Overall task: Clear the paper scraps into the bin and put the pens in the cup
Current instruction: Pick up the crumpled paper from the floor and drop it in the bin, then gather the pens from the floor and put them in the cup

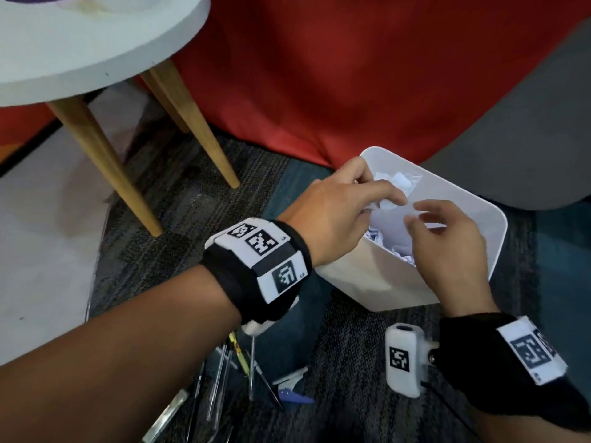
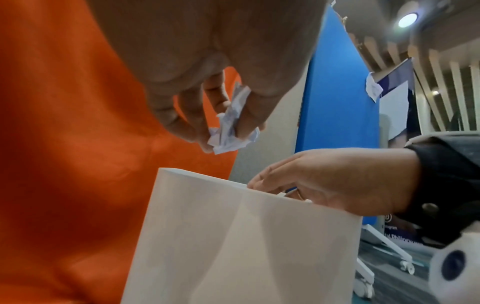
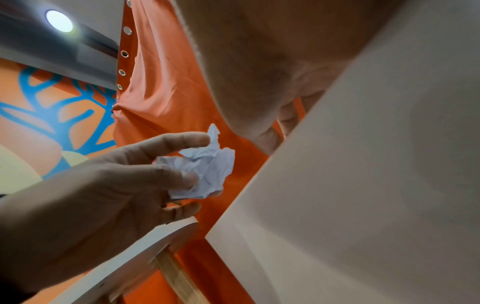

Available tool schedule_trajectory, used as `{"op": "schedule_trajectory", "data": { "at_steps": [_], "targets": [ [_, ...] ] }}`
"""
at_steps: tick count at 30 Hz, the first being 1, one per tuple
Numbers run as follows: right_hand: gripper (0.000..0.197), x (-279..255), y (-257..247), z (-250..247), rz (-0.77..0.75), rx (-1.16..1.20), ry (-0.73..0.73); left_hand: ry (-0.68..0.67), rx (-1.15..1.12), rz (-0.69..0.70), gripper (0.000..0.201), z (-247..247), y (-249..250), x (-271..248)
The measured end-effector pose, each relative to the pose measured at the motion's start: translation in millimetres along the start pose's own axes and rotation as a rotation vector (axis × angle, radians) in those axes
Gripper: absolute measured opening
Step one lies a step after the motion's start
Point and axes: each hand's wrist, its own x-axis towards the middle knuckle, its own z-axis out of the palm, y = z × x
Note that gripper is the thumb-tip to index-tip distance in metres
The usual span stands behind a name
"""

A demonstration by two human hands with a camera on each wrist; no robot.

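Observation:
My left hand (image 1: 388,199) pinches a crumpled white paper scrap (image 2: 228,127) between thumb and fingers, just above the open white bin (image 1: 367,282). The same paper scrap (image 3: 205,170) shows in the right wrist view, next to the bin's wall (image 3: 363,185). My right hand (image 1: 419,215) hovers over the bin's mouth with loosely spread fingers and holds nothing. Several crumpled scraps (image 1: 396,183) lie inside the bin. Several pens (image 1: 230,372) lie on the carpet under my left forearm. No cup is in view.
A round white table (image 1: 96,43) on wooden legs (image 1: 105,164) stands to the left. An orange-red curtain (image 1: 351,75) hangs behind the bin. A white scrap (image 1: 289,377) and a blue piece (image 1: 294,396) lie on the carpet beside the pens.

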Motion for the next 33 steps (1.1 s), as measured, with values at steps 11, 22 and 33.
{"op": "schedule_trajectory", "data": {
  "at_steps": [11, 22, 33],
  "targets": [
    [0.02, -11, -10, -5, -0.237, 0.194, 0.155, -0.178, 0.162, -0.017, 0.058, 0, 1, -11],
    [0.022, -88, -43, 47, -0.946, 0.4, -0.196, 0.012, 0.187, -0.108, 0.02, -10, -61, -78],
    [0.021, -100, 50, 220, -0.705, -0.398, -0.834, -0.434, 0.238, -0.743, 0.021, 43, -183, -184]
  ]
}}
